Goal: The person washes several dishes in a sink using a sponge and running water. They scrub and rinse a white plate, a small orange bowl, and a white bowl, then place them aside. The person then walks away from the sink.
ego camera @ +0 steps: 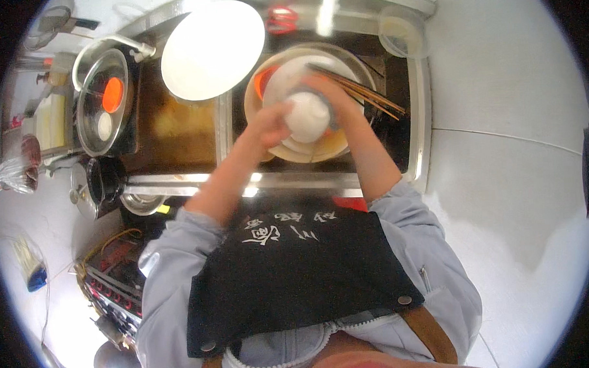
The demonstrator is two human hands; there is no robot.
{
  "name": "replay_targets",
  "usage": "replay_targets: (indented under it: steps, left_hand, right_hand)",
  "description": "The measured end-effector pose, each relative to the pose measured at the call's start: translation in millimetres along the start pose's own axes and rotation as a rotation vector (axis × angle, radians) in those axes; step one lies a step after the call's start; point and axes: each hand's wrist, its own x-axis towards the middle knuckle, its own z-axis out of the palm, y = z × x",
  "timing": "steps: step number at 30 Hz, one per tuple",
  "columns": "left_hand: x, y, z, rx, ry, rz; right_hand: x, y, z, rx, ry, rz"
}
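A small white bowl (308,116) is held between both hands above a large round basin (253,105) in the sink. My left hand (272,122) grips the bowl's near-left rim. On its other side, my right hand (331,92) has its fingers round the bowl, with something greyish, blurred, against it. Beneath lie larger white dishes (336,68) and an orange item (264,81) at the basin's left side. Several chopsticks (374,94) lean across the basin's right side, close to my right hand. Motion blur hides the exact finger contact.
A big white plate or bowl (213,49) stands at the back left, over the divider between sink basins. The left basin (178,125) holds brownish water. Further left are a faucet (146,49) and an oval steel tray (89,135); a clear round container (402,34) sits at the back right corner.
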Motion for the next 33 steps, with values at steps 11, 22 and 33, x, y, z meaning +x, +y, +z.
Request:
replay_targets:
  steps: [11,22,33]
  left_hand:
    - [-4,-16,-9,0.432,0.157,0.446]
    - [-44,22,-32,1.062,-0.14,0.274]
    - [-162,130,-82,0.862,-0.096,0.219]
  right_hand:
    - [9,55,82,-0.711,0.81,-0.873]
    - [23,31,63,0.48,0.537,-0.008]
    - [40,67,76,0.372,0.614,-0.271]
